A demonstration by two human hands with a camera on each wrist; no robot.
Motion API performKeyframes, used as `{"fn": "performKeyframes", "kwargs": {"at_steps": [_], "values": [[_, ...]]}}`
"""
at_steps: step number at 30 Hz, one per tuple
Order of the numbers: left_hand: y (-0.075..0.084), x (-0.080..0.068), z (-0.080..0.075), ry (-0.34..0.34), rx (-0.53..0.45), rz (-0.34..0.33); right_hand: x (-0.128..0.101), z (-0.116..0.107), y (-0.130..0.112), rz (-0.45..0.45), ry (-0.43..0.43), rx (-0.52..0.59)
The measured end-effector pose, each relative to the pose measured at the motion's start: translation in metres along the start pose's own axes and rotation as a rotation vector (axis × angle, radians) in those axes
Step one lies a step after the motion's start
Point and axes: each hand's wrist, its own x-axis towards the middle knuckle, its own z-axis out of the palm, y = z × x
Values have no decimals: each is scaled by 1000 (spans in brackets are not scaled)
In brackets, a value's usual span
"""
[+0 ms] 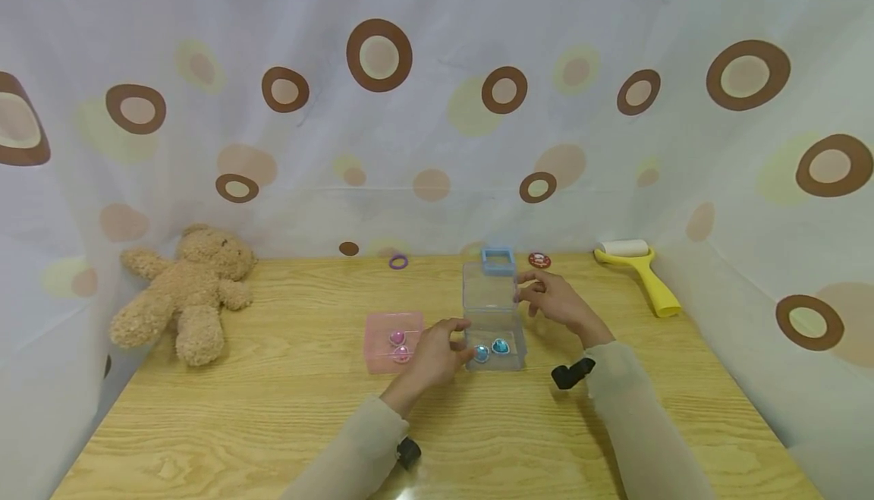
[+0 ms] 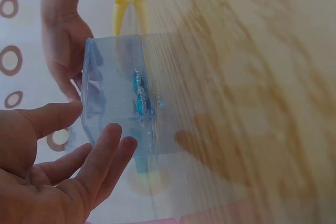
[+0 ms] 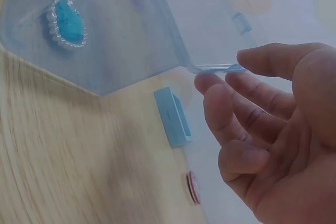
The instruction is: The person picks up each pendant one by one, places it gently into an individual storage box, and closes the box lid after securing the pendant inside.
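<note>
A clear blue-tinted plastic box [image 1: 510, 363] stands at the table's middle with its lid [image 1: 486, 291] raised upright. Two blue gem pieces [image 1: 490, 350] lie inside it, also seen in the right wrist view as blue gems [image 3: 67, 22]. My right hand [image 1: 524, 294] pinches the lid's free edge [image 3: 215, 68] between thumb and fingers. My left hand [image 1: 460, 339] rests against the box's left wall with fairly straight fingers [image 2: 107, 148]; the box [image 2: 113, 87] is just beyond them. To the left lies a pink box [image 1: 382, 363] with two pink gems [image 1: 399, 346].
A teddy bear [image 1: 187, 291] sits at the left. A yellow lint roller [image 1: 642, 272] lies at the back right. Behind the box are a small blue square frame [image 1: 498, 259], a red round badge [image 1: 539, 260] and a purple ring [image 1: 398, 261]. A spotted curtain surrounds the table.
</note>
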Motion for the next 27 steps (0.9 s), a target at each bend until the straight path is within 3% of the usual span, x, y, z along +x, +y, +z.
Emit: {"fn": "performKeyframes", "kwargs": {"at_steps": [6,18,27], "values": [[1,0,0,4,8,-3,-7,-6,-7,-17,10,21],[2,0,-1,13,-1,-8,-16,-12,-10,-51,-73,155],[1,1,-2,14,-1,15,-24,-14,-9,-36,-186,113]]}}
